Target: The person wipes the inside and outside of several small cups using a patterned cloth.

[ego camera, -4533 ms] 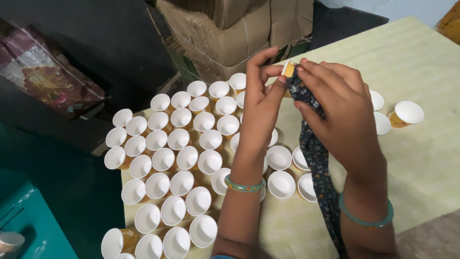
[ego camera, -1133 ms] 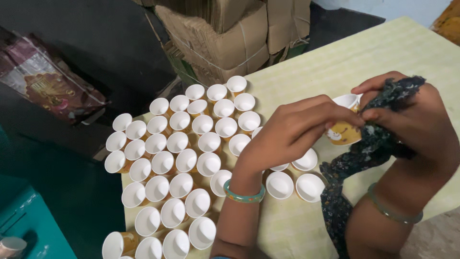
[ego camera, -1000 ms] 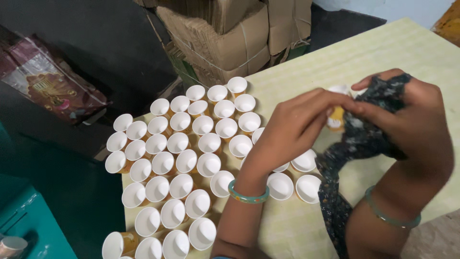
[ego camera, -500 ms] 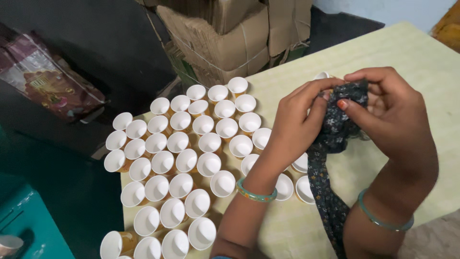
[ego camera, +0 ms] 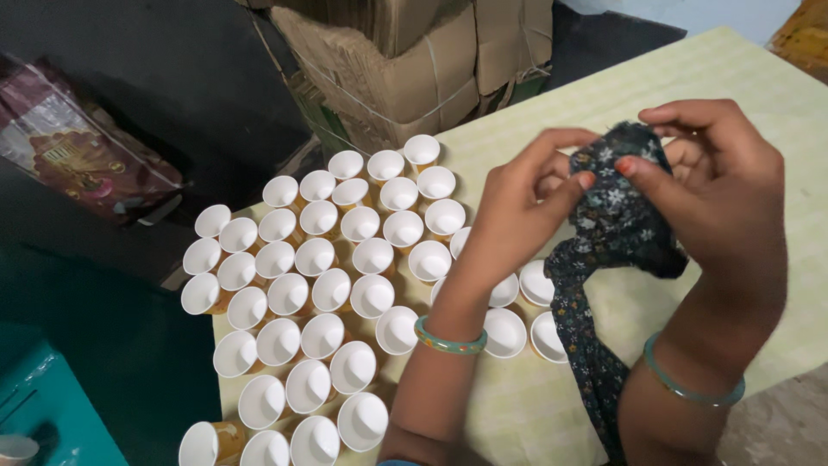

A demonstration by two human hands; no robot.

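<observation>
Both hands are raised over the table and pinch a dark floral cloth [ego camera: 614, 226] between them. My left hand [ego camera: 524, 207] grips the cloth's left side with thumb and fingers. My right hand [ego camera: 723, 190] wraps its right side, and the cloth's tail hangs down between my forearms. If a cup is inside the cloth, it is hidden. Below and to the left, several small white paper cups [ego camera: 328, 259] stand packed in rows on the pale yellow checked tablecloth [ego camera: 552, 112].
Stacked cardboard boxes [ego camera: 405, 60] stand behind the table's far edge. A crumpled printed bag [ego camera: 78, 155] lies on the dark surface at left. A teal object [ego camera: 43, 406] sits at bottom left. The table's right side [ego camera: 776, 95] carries nothing visible.
Earlier my hands held a small cup against the cloth. Now the cloth covers it and both hands have shifted slightly left and closer together, fingers working the fabric.
</observation>
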